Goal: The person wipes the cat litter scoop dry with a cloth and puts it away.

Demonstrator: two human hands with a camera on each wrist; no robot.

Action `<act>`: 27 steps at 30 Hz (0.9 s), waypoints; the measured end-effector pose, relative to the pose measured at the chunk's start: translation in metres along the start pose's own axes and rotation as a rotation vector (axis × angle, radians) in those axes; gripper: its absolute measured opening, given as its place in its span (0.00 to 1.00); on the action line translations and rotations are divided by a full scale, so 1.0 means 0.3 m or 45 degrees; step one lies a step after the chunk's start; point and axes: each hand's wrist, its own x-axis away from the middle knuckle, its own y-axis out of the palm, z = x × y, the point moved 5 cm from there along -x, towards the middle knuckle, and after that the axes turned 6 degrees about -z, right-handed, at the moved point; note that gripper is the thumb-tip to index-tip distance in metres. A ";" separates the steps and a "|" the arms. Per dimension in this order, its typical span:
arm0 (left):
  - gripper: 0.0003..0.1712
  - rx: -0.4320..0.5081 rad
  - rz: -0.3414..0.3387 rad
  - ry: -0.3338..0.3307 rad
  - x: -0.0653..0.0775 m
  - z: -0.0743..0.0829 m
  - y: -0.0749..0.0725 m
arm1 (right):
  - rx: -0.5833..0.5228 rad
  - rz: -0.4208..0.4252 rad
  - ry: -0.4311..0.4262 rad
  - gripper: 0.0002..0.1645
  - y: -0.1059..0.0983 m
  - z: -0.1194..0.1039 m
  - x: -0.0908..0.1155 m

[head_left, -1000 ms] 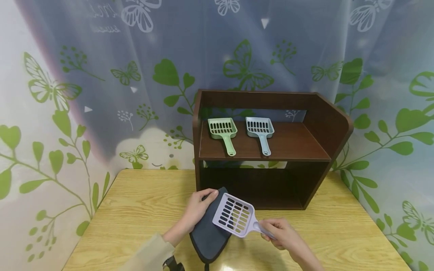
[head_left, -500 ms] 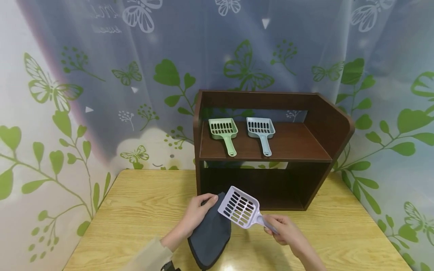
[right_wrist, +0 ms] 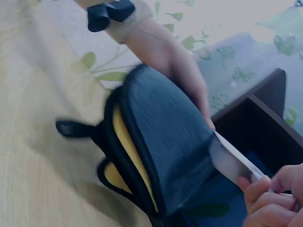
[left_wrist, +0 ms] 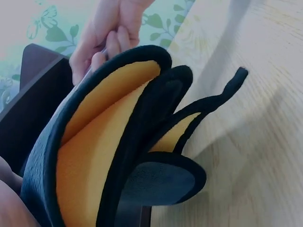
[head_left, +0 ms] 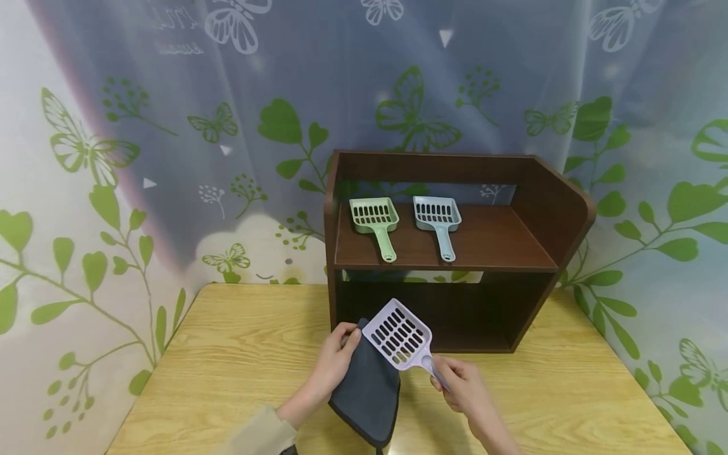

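Note:
My left hand (head_left: 335, 360) grips the upper end of a dark blue oven mitt (head_left: 366, 392) with black edging. In the left wrist view the mitt (left_wrist: 102, 156) gapes, showing its yellow lining and a hanging loop (left_wrist: 232, 87). From the right, my right hand (head_left: 463, 388) holds a lilac litter scoop (head_left: 396, 333) by its handle. The slotted head tilts up to the left, and its left corner overlaps the mitt's edge near my left fingers. Seen from the right wrist, the scoop (right_wrist: 229, 161) meets the far edge of the mitt (right_wrist: 165, 132).
A dark brown two-tier shelf (head_left: 421, 268) stands at the back of the wooden table (head_left: 250, 328). On its upper board lie a green litter scoop (head_left: 374, 216) and a light blue litter scoop (head_left: 436, 213). A patterned curtain (head_left: 239, 158) hangs behind.
The scoop has moved up and its head has tilted more steeply. The mitt first slid down and left slightly, then swung so its lower tip points further right. Both hands keep their holds.

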 end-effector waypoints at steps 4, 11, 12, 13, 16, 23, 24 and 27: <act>0.15 -0.003 0.012 0.001 0.006 -0.003 0.015 | -0.028 0.053 -0.039 0.21 0.025 -0.006 0.000; 0.15 -0.093 0.023 0.049 0.020 0.011 0.041 | -0.064 0.079 -0.021 0.19 0.032 -0.001 -0.007; 0.15 -0.109 0.028 0.054 0.023 0.013 0.045 | -0.073 0.085 -0.015 0.19 0.033 0.001 -0.009; 0.16 -0.125 0.036 0.063 0.026 0.016 0.051 | -0.078 0.092 -0.012 0.18 0.033 0.003 -0.010; 0.16 -0.144 0.043 0.071 0.040 0.023 0.077 | -0.084 0.112 -0.011 0.17 0.035 0.004 -0.016; 0.15 -0.099 0.051 0.112 0.064 0.031 0.139 | -0.097 0.175 -0.034 0.18 0.044 0.001 -0.022; 0.15 -0.078 0.060 0.118 0.063 0.029 0.141 | -0.103 0.178 -0.036 0.19 0.048 0.001 -0.020; 0.15 -0.028 0.093 0.131 0.057 0.020 0.137 | -0.121 0.168 -0.049 0.21 0.059 -0.002 -0.015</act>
